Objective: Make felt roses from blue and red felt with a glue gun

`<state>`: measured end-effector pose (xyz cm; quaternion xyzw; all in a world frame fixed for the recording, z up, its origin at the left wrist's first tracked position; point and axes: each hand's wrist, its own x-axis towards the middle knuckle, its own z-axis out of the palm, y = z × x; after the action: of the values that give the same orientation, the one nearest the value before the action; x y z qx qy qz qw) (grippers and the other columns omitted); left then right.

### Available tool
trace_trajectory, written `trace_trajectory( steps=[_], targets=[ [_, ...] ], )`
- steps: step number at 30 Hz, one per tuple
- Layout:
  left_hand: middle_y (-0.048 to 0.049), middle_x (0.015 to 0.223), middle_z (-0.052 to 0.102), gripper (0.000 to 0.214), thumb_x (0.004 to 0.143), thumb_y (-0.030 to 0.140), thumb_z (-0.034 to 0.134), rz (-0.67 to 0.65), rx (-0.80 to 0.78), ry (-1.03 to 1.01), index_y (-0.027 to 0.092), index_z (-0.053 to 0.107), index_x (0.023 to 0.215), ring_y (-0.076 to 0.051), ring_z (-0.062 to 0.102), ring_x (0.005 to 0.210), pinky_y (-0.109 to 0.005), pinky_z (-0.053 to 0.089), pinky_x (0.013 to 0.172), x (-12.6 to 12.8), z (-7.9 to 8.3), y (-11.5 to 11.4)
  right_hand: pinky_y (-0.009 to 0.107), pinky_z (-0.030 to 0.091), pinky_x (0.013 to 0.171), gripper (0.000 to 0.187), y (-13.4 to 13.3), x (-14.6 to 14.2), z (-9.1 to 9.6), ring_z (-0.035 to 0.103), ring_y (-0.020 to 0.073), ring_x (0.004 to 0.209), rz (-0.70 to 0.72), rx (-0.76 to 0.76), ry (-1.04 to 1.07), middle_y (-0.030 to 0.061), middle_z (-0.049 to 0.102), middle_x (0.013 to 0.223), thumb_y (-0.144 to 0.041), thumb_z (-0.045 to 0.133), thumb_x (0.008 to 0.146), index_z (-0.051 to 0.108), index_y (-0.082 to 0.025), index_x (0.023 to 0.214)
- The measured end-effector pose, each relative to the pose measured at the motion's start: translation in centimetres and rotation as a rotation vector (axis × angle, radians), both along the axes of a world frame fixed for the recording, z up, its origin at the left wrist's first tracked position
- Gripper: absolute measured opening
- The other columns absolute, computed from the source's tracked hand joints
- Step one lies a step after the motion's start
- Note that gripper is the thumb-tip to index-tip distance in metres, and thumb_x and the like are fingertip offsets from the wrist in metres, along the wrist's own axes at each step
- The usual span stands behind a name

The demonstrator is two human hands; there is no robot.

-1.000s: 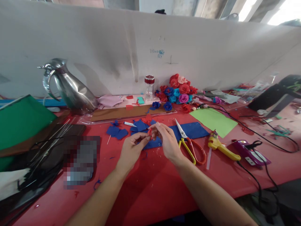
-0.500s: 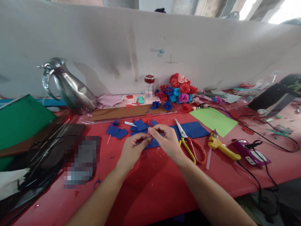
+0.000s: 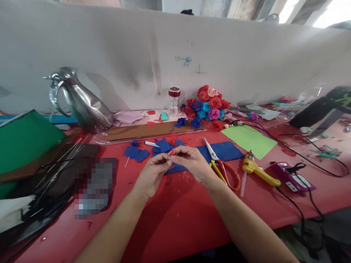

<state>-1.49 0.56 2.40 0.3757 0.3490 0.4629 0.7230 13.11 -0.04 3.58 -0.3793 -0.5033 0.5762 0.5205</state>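
My left hand (image 3: 153, 174) and my right hand (image 3: 192, 163) meet fingertip to fingertip over the red table (image 3: 175, 219). Both pinch a small red foam piece (image 3: 171, 152), of which only a sliver shows between the fingers. Under them lies a blue foam sheet (image 3: 219, 150) with several cut blue petals (image 3: 137, 152) to its left. Scissors with yellow and red handles (image 3: 221, 168) lie just right of my right hand.
A yellow glue gun (image 3: 256, 168) and a purple device (image 3: 290, 177) with black cables lie to the right. A pile of foam roses (image 3: 208, 104), a small jar (image 3: 174, 101) and a steel jug (image 3: 79, 100) stand along the white wall. Green sheets (image 3: 248, 140) and wire stems (image 3: 64, 157) flank the middle.
My right hand has dropped and moved left, closing onto my left fingertips. The red piece, clearly visible a second ago, is now nearly hidden in the pinch.
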Motion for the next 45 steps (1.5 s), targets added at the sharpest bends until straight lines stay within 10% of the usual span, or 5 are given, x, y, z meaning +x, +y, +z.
trace_trajectory(
  steps=[21,32,45],
  targets=[
    [-0.0008,0.070,0.066,0.010,0.064,0.028,0.076,0.106,0.280,0.296,0.020,0.071,0.065,-0.016,0.056,0.073,-0.030,0.044,0.075,0.4,0.6,-0.9,0.027,0.042,0.064,0.022,0.1,-0.1,-0.2,0.052,0.0113,0.062,-0.133,0.183,-0.160,-0.0020,0.059,0.062,-0.035,0.072,0.072,0.063,-0.020,0.058],
    [0.0004,0.071,0.070,0.020,0.048,0.023,0.084,0.280,-0.053,0.012,0.020,0.071,0.063,-0.013,0.060,0.074,-0.027,0.046,0.076,0.2,0.2,0.6,0.027,0.049,0.075,0.027,0.7,-0.6,-1.1,0.060,0.0116,0.071,-0.034,-0.084,-0.025,-0.0026,0.064,0.070,-0.044,0.074,0.068,0.063,-0.020,0.076],
    [-0.0001,0.065,0.066,0.031,0.045,0.034,0.088,0.220,-0.054,0.003,0.016,0.072,0.065,-0.010,0.053,0.062,-0.024,0.043,0.063,-0.3,0.3,0.8,0.028,0.050,0.071,0.015,0.5,-1.2,-2.0,0.062,0.0125,0.065,-0.023,-0.099,-0.093,-0.0030,0.067,0.066,-0.030,0.074,0.064,0.065,-0.020,0.071]
  ],
)
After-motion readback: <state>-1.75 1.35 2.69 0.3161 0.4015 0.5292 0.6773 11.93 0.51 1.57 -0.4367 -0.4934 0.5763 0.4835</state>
